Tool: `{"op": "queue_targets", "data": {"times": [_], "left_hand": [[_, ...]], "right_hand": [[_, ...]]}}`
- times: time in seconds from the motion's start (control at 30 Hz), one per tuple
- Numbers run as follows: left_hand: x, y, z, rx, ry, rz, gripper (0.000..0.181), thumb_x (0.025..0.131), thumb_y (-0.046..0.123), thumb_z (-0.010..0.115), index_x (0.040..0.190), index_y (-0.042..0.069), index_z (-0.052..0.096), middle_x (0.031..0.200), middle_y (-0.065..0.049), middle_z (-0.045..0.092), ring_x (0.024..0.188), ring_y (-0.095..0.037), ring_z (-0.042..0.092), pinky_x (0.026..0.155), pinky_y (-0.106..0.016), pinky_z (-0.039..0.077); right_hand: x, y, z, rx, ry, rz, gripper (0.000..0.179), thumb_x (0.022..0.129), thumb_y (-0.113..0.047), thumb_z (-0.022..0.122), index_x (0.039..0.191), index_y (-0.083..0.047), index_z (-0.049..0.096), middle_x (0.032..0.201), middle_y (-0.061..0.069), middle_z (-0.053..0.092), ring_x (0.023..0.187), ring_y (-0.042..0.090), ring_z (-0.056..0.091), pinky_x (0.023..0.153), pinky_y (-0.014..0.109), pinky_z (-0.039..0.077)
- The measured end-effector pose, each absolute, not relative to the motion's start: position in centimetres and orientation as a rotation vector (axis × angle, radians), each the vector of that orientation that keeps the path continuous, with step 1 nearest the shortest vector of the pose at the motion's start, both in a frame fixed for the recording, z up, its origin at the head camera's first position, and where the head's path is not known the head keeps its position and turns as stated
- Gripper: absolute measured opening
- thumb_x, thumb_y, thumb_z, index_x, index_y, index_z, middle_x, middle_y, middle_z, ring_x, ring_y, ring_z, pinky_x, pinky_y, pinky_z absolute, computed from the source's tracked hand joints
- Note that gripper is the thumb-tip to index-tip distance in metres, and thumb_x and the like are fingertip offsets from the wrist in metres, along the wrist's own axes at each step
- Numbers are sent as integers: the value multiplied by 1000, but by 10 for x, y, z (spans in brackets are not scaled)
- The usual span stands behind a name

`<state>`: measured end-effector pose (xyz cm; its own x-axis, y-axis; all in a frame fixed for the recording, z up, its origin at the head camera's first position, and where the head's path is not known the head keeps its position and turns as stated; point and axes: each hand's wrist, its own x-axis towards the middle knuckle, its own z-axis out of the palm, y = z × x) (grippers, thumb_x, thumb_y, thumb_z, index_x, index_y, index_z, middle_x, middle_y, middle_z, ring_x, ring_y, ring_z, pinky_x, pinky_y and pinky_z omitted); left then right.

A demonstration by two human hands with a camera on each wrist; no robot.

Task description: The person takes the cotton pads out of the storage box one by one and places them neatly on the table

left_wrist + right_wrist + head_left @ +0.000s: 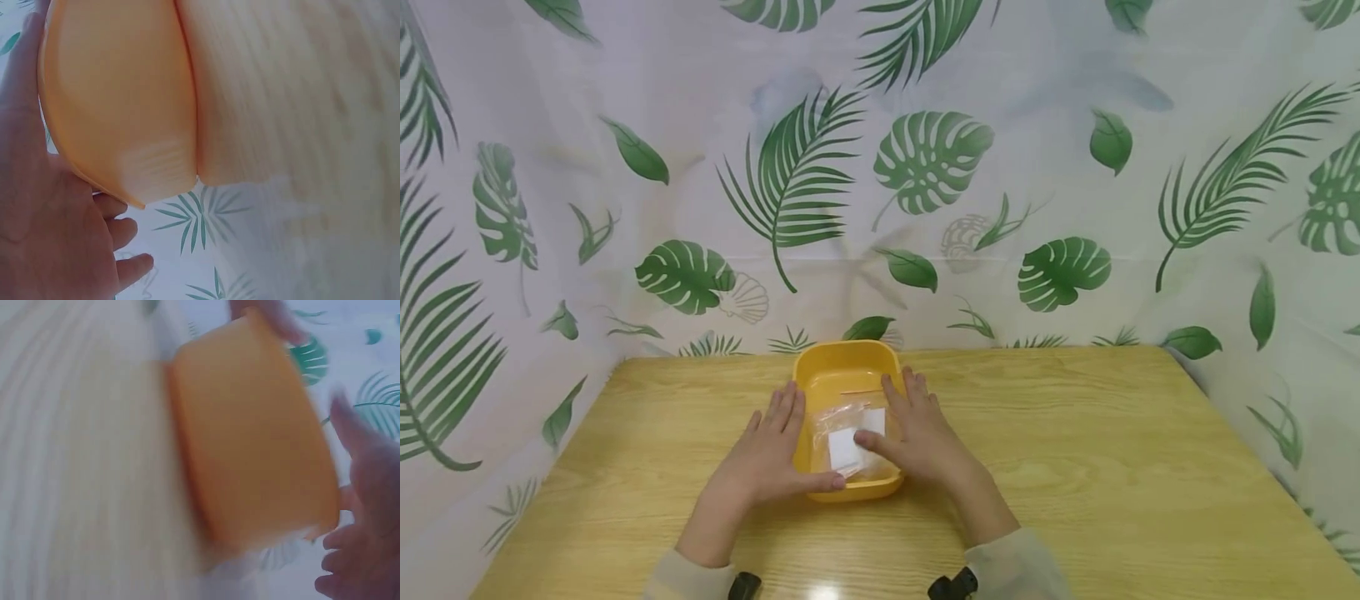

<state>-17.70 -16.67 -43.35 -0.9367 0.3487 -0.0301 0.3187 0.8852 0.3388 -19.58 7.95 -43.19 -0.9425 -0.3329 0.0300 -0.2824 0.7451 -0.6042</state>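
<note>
A yellow plastic basin (842,354) with rounded corners sits on the table, a clear plastic bag (831,417) and white square pieces (844,450) inside it. My left hand (763,462) lies along the basin's left rim, fingers straight, its thumb reaching across the near edge. Over the right rim is my right hand (925,433), fingers spread, its thumb stretched above the white pieces. In the left wrist view, fingers of the left hand (50,231) show beside the basin's rim (81,175). The right wrist view has the right hand (369,512) beside the basin's wall (250,437).
The wood-grain table (1112,458) extends on both sides of the basin. Behind it and along the sides hangs a white cloth (1000,292) printed with green leaves. Dark straps (953,583) sit at both wrists.
</note>
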Motion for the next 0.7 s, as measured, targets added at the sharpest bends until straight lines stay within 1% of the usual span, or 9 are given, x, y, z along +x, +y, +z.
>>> {"op": "queue_targets", "data": {"times": [0.07, 0.13, 0.2, 0.23, 0.3, 0.43, 0.53, 0.63, 0.7], "left_hand": [[-177, -166, -434, 524, 2960, 512, 134, 71, 83, 65, 158, -2, 10, 166, -16, -3, 154, -32, -1, 122, -57, 11], [-177, -166, -434, 523, 2966, 505, 134, 70, 83, 65, 158, -2, 10, 166, -17, -3, 154, -32, -1, 123, -55, 11], [-177, -166, -434, 523, 2968, 501, 134, 70, 83, 65, 158, -3, 11, 166, -18, -2, 154, -33, 0, 123, -55, 10], [-177, -166, -435, 524, 2965, 494, 134, 70, 83, 65, 158, -3, 10, 166, -18, -3, 154, -33, -1, 123, -55, 10], [-178, -166, -436, 527, 2963, 480, 134, 70, 84, 64, 158, -3, 11, 166, -18, -3, 154, -33, -1, 123, -55, 10], [-179, -167, -438, 526, 2968, 455, 135, 70, 86, 61, 158, -3, 10, 166, -18, -3, 154, -33, -3, 123, -56, 9], [-180, -168, -438, 522, 2984, 446, 135, 69, 87, 60, 158, -3, 11, 166, -18, -3, 154, -33, -2, 123, -55, 10], [-180, -169, -437, 527, 2986, 437, 136, 69, 88, 59, 158, -3, 12, 166, -19, -2, 154, -34, -1, 123, -55, 10], [-180, -168, -436, 533, 2982, 442, 135, 69, 88, 59, 157, -3, 12, 166, -20, -1, 153, -34, -1, 123, -55, 10]], "right_hand": [[-196, 78, -425, -478, 2859, -1168, 73, 99, -53, 53, 156, -12, 34, 167, 14, 12, 153, 39, 9, 118, 64, 19], [-197, 73, -419, -473, 2780, -1414, 53, 103, -36, 52, 149, -10, 47, 160, 15, 34, 148, 36, 30, 115, 59, 31], [-197, 67, -415, -470, 2552, -1668, 44, 103, -21, 51, 145, -7, 51, 151, 16, 48, 139, 36, 45, 113, 53, 38], [-197, 64, -414, -453, 2411, -1765, 44, 102, -17, 51, 146, -7, 51, 148, 17, 51, 135, 37, 49, 111, 52, 40], [-195, 59, -413, -390, 2151, -1869, 48, 102, -14, 49, 150, -6, 44, 148, 21, 49, 135, 39, 48, 110, 52, 41], [-193, 51, -417, -286, 1922, -1879, 60, 102, -17, 48, 157, -8, 27, 160, 28, 23, 147, 45, 25, 116, 64, 24], [-195, 46, -419, -231, 1854, -1928, 66, 101, -18, 49, 159, -8, 20, 163, 29, 11, 150, 47, 11, 117, 67, 11], [-195, 43, -421, -160, 1788, -2001, 69, 100, -18, 49, 160, -7, 16, 163, 29, 7, 149, 51, 7, 118, 66, 8], [-194, 42, -421, -115, 1741, -2043, 69, 100, -18, 49, 160, -7, 15, 163, 29, 8, 148, 53, 11, 119, 64, 11]]}}
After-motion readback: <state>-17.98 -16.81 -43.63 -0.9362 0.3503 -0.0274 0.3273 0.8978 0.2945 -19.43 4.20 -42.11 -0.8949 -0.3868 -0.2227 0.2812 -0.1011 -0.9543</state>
